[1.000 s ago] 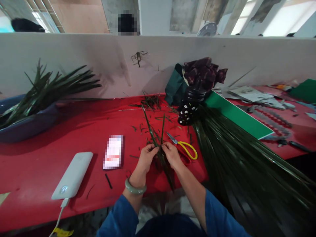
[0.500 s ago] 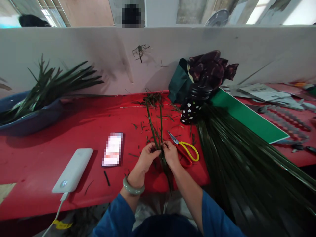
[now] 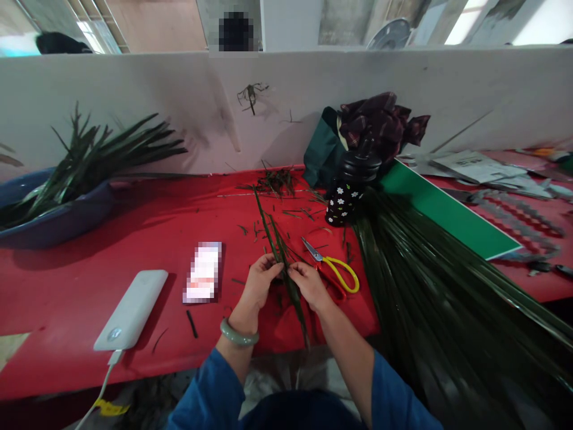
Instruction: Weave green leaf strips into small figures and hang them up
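Note:
Between my two hands runs a small bundle of long green leaf strips (image 3: 293, 292), its upper ends reaching away over the red table and its lower end hanging toward the front edge. My left hand (image 3: 263, 278), with a pale green bangle on the wrist, pinches the strips from the left. From the right, my right hand (image 3: 308, 282) pinches them at nearly the same height. Just right of that hand lie scissors (image 3: 333, 267) with one yellow and one red handle loop, blades pointing up and left. Leaf scraps (image 3: 277, 181) are scattered beyond my hands.
At the far left a blue basin (image 3: 58, 224) holds leaves. A phone (image 3: 202, 272) and a white power bank (image 3: 129, 310) lie left of me. On the right are a flowered black cup (image 3: 342, 200), a green board (image 3: 452, 209) and a large heap of long leaves (image 3: 416, 286).
Both hands have shifted slightly left. The strips' upper ends, spread apart before, now lie closer together and lean to the left.

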Tool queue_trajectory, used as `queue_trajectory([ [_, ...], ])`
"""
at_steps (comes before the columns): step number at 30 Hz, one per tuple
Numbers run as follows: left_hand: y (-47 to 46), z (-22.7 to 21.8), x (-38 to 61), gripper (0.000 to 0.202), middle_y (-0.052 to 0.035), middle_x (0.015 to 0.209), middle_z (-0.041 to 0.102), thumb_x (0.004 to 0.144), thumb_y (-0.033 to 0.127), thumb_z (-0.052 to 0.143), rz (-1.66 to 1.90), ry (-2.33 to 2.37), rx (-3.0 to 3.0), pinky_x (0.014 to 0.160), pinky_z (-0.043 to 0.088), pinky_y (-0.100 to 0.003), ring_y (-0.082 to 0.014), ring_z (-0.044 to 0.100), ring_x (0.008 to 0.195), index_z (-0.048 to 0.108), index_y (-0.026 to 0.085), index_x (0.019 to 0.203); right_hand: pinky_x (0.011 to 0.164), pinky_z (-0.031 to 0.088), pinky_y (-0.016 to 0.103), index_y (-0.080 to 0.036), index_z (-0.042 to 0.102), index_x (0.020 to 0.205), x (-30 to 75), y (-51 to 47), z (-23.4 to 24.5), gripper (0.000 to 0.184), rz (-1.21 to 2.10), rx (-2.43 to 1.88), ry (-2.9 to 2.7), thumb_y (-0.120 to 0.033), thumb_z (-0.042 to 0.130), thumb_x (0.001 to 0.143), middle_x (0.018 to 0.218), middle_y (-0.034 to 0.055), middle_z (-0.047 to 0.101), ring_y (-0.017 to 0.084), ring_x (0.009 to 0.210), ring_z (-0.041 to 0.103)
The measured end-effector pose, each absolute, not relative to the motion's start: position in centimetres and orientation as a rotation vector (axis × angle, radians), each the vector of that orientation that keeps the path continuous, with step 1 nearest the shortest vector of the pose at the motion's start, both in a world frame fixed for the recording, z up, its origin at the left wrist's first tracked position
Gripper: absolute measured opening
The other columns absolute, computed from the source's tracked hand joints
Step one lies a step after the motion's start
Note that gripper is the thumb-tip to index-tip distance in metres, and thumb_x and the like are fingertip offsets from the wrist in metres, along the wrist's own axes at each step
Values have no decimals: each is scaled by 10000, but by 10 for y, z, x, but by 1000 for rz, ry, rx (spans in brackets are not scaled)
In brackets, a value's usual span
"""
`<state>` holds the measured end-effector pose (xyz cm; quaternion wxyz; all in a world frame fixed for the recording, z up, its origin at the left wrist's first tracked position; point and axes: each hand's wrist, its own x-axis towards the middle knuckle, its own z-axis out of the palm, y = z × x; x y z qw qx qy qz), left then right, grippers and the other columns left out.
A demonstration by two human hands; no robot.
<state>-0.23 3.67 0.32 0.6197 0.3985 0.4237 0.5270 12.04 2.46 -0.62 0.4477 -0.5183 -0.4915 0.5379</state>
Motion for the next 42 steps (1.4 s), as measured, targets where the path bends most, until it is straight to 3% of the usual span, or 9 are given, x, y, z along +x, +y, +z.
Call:
queue_trajectory([
  [10, 32, 0, -1, 238, 45, 501, 485, 592, 341, 623, 1071, 1073, 944, 444, 346, -181, -59, 448, 443, 500, 144, 644, 566, 381, 224, -178, 528, 682, 118, 25, -11, 170, 1004, -1377, -1483, -295, 416, 733, 612, -10, 546, 116, 573, 489],
  [16, 31, -1, 2, 212, 48, 470, 477, 604, 337, 591, 1062, 1152, 971, 411, 361, -184, -66, 441, 411, 499, 147, 625, 597, 407, 246, -193, 546, 730, 116, 21, -13, 141, 852, -1444, -1522, -266, 426, 717, 656, 6, 583, 140, 603, 536],
  [29, 28, -4, 3, 252, 49, 519, 438, 629, 385, 570, 1089, 1132, 1009, 416, 331, -171, -60, 412, 455, 510, 141, 648, 585, 412, 246, -180, 528, 719, 116, 22, -12, 153, 936, -1380, -1457, -301, 433, 720, 644, 6, 566, 136, 603, 528],
  [42, 27, 0, 4, 189, 33, 545, 505, 610, 320, 593, 1102, 1076, 995, 507, 363, -200, -81, 451, 501, 538, 141, 638, 365, 337, 191, -191, 459, 684, 118, 25, -16, 165, 1185, -1318, -1232, -351, 438, 721, 489, -54, 421, 82, 396, 407],
])
